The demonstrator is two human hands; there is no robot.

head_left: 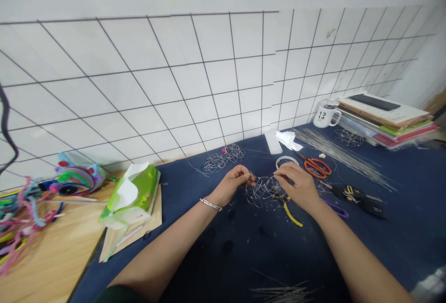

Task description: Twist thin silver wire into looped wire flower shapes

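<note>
A tangle of thin silvery wire bent into loops (258,192) hangs between my two hands, above the dark blue cloth (205,256). My left hand (237,183), with a bangle at the wrist, pinches the wire's left side. Thumb and forefinger of my right hand (296,184) are closed at the wire's upper right. Partly hidden behind the wire and my right hand is a tool with a yellow handle (292,214). Orange-handled scissors (318,167) lie just beyond my right hand, near a pale ring (286,159).
Looped wire pieces (216,161) lie near the wall. Straight wires (341,156) spread at the right, more (284,292) at the front. A mug (324,116), stacked books (386,117), black-handled tool (365,200), tissue pack (148,187) and pipe cleaners (28,219) surround the workspace.
</note>
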